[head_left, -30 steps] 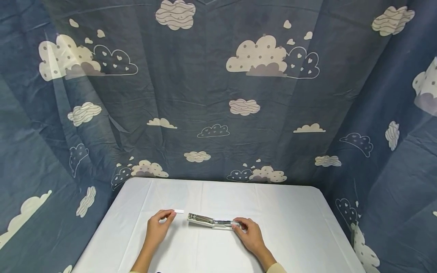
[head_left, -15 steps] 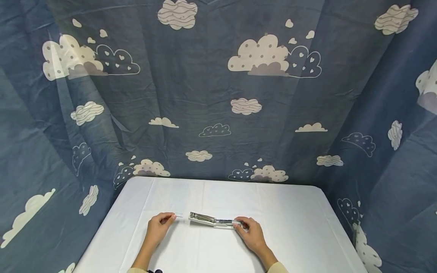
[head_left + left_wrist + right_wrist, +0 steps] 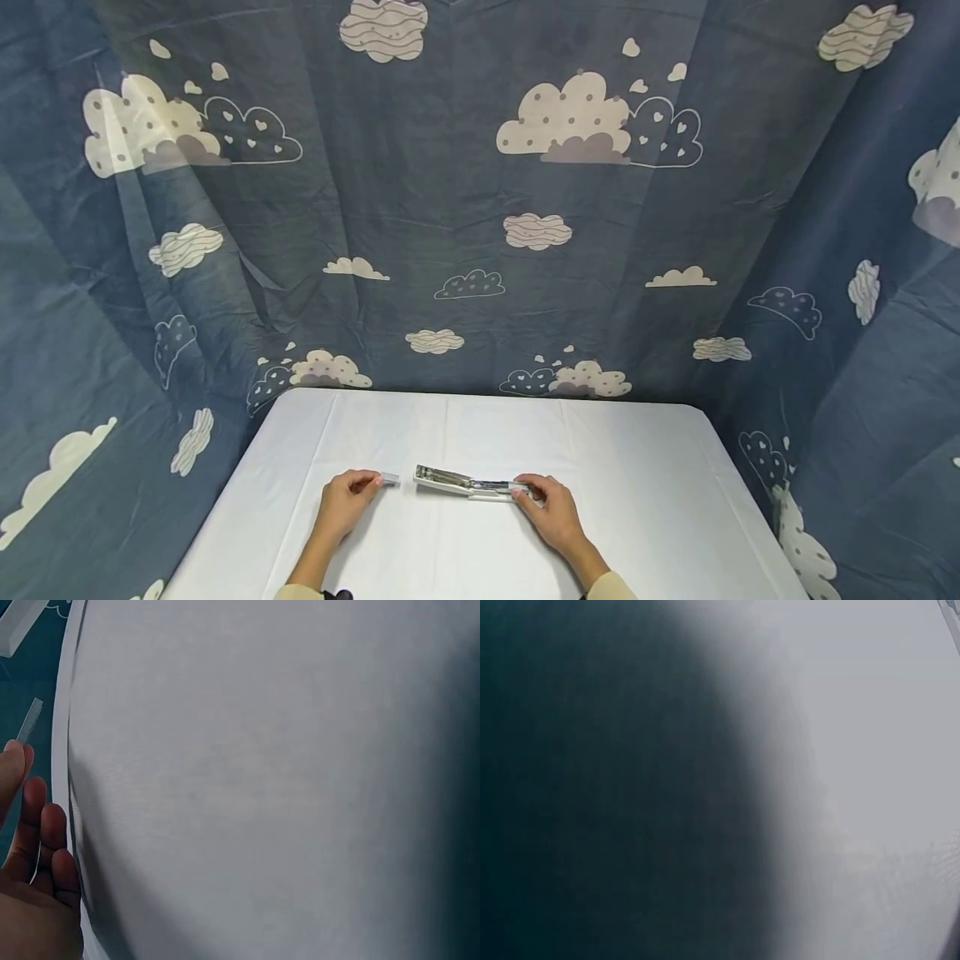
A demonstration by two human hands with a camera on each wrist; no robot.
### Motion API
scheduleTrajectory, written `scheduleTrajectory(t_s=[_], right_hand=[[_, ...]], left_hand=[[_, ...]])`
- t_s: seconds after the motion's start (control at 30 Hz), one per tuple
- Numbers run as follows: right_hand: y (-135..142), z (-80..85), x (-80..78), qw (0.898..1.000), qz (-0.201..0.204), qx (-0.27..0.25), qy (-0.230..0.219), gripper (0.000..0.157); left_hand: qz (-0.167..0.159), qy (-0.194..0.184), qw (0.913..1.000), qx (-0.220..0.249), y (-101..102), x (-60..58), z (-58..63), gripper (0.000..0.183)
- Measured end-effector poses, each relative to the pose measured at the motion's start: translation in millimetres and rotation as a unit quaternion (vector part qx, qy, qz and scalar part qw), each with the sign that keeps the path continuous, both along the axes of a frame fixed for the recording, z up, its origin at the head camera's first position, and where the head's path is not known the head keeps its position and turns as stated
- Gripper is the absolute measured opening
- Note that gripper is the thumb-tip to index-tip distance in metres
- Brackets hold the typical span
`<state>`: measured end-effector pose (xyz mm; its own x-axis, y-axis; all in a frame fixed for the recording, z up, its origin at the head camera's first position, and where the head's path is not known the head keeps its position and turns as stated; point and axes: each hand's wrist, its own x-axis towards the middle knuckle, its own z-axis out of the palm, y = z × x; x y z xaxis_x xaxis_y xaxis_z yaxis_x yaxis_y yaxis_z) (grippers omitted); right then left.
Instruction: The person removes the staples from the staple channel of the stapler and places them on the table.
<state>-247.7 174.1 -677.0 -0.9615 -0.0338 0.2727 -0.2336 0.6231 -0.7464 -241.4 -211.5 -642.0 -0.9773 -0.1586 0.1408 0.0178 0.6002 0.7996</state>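
A stapler (image 3: 444, 481), white with a silver metal inside, lies folded open above the middle of the white table. My right hand (image 3: 553, 512) grips its right end between thumb and fingers, covering that end. To the left, my left hand (image 3: 347, 500) pinches a short grey strip of staples (image 3: 390, 479) between thumb and forefinger. The strip points toward the stapler's left end, with a small gap between them. In the left wrist view the staple strip (image 3: 31, 720) sticks out past the thumb tip, and the other fingers are loosely bent.
White cloth covers the table (image 3: 637, 467), whose rounded far corners meet a dark blue curtain (image 3: 450, 192) printed with clouds. More curtain hangs along both sides. A dark blur fills much of the right wrist view.
My left hand has lowered slightly toward me and turned the staple strip, which went from a white face to a thin edge to a grey face. The right hand keeps its grip on the stapler.
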Motion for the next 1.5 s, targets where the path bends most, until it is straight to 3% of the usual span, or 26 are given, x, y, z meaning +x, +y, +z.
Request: scheduleTrajectory(t_s=[0.27, 0.53, 0.97, 1.13, 1.23, 1.5], right_hand=[[-0.7, 0.2, -0.5, 1.000, 0.000, -0.002, -0.019, 0.022], [-1.4, 1.6, 0.0, 1.000, 0.004, -0.004, -0.009, 0.022], [-1.8, 1.9, -3.0, 1.000, 0.000, -0.002, -0.002, 0.022], [-1.2, 3.2, -2.9, 1.000, 0.000, -0.004, 0.005, 0.022], [-1.1, 2.9, -2.6, 1.000, -0.001, -0.005, 0.007, 0.022], [-0.1, 0.8, -1.3, 1.000, -0.003, -0.003, -0.008, 0.022]], left_hand=[[0.006, 0.016, 0.9995, -0.025, -1.4, -1.6, -2.4, 0.009], [-0.001, 0.020, 0.9987, -0.047, -3.2, -2.7, -4.5, 0.008], [-0.007, -0.007, 0.9977, -0.067, -6.3, -6.4, -0.3, 0.007], [-0.011, 0.000, 0.9978, -0.066, -5.3, -4.9, 2.2, 0.006], [-0.009, 0.009, 0.9977, -0.067, -5.0, -4.0, 1.3, 0.006], [-0.010, -0.013, 0.9980, -0.061, -7.9, -2.9, -5.4, 0.006]])
